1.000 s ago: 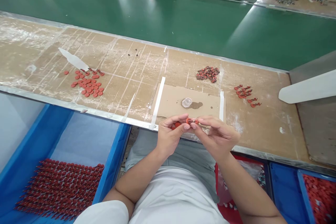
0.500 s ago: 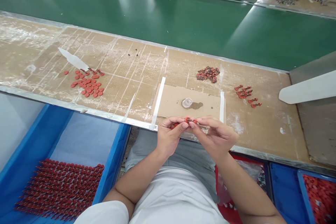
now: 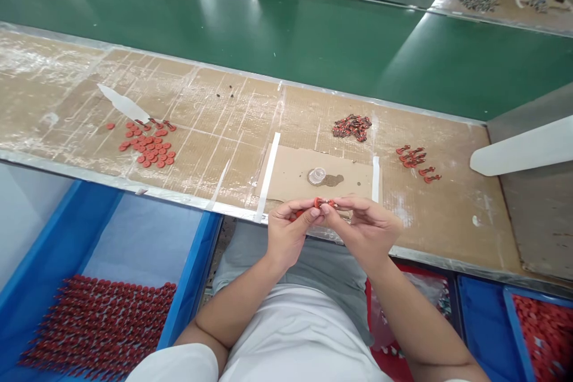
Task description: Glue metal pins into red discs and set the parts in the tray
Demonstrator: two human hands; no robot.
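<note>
I have the left hand (image 3: 289, 237) and right hand (image 3: 366, 231) clenched together, pinching a small red part (image 3: 323, 203) between the fingertips, forearms angled inward, wrists raised, just in front of a cardboard sheet (image 3: 290, 170) on the bench

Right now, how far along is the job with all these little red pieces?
It looks partway done. Done: rows of red pieces stand packed in the blue tray. In hand: the left hand and right hand pinch a small red piece. Still waiting, it seems: a loose patch of flat red discs on the bench.
</note>
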